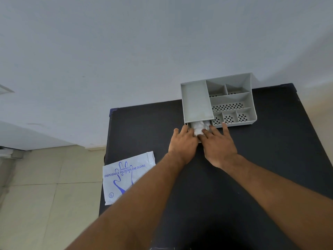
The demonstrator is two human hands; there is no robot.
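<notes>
A grey plastic organiser (197,103) with several perforated compartments stands at the far side of the black table (144,134). A small drawer under its left section is pulled out, with crumpled clear plastic gloves (198,126) in it. My left hand (182,143) lies at the drawer's left front corner, fingers against the gloves. My right hand (219,145) has straight fingers spread, some pressing on the gloves and one touching the organiser's front edge.
A white packet printed "Disposable Polyethylene Gloves" (126,175) lies at the table's left edge, partly overhanging it. A pale wall rises behind the table. Tiled floor shows to the left.
</notes>
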